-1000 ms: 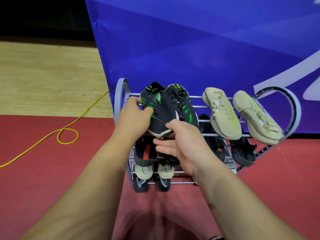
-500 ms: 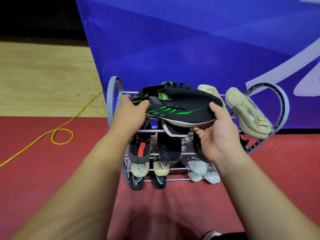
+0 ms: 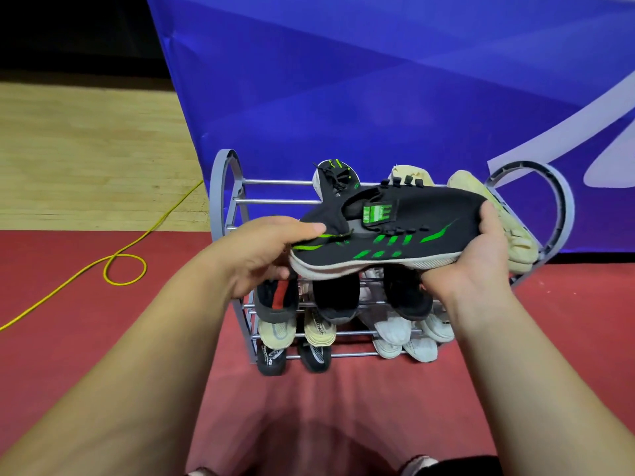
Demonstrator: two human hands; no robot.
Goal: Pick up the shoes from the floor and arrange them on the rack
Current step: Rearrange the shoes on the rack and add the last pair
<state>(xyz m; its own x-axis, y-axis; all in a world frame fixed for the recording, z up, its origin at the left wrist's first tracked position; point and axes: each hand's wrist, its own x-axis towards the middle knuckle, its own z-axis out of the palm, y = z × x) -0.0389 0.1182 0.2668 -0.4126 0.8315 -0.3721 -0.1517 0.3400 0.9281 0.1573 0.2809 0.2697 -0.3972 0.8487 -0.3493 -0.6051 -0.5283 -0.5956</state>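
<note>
- Left hand (image 3: 271,250) is gripping the heel end of a black knit sneaker with green stripes and a pale sole (image 3: 395,231). The thumb is lying on top of the collar and the fingers are curling under the sole.
- Right hand (image 3: 479,255) is holding the same sneaker's toe end, with the thumb pressing over the toe and the palm cupping the sole from below.
- That sneaker is lying sideways in the air, heel toward 9 o'clock and toe toward 3 o'clock. It is hanging in front of the top tier of a grey metal-rail shoe rack with round end hoops (image 3: 217,187); whether it is touching the rails I cannot tell.
- Its matching black and green sneaker (image 3: 335,176) is sitting on the top tier at 11 o'clock from the held one.
- Two cream knit shoes are resting on that tier: one (image 3: 410,174) is peeking over the held sneaker at 12 o'clock, and the other (image 3: 515,242) is sitting just behind the right hand at 3 o'clock.
- At 6 o'clock, the lower tiers are carrying dark shoes (image 3: 335,300), beige sneakers (image 3: 319,329) and white sneakers (image 3: 391,333).
- A yellow cable (image 3: 123,266) is looping on the red floor (image 3: 103,321) at 9 o'clock, and a blue banner (image 3: 378,97) is hanging behind the rack.
</note>
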